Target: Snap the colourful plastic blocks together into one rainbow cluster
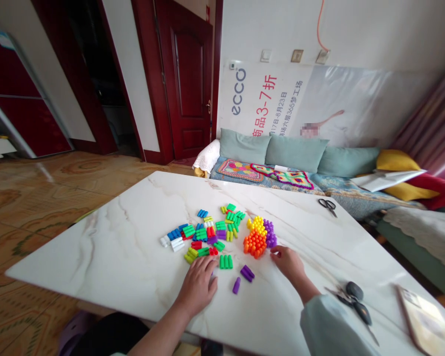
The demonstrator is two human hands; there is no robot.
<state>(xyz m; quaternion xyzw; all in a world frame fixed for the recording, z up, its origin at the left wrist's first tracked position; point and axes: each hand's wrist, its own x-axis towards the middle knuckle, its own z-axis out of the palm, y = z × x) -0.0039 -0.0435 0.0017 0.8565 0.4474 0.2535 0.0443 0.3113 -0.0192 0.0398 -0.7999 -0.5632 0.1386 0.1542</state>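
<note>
Curling hands: left hand (196, 288) beside green pegs (226, 262), right hand (289, 263) by orange pegs (254, 243); grips narrow, contents unclear.

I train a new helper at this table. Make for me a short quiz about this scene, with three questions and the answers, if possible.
1. Which colour is not in the tight cluster of plastic pegs? A orange, B yellow, C purple, D green.
2. True or false: the right hand is nearer that cluster than the left hand.
3. What colour is the door beyond the sofa?

Key: 1 D; 2 true; 3 dark red.
</note>
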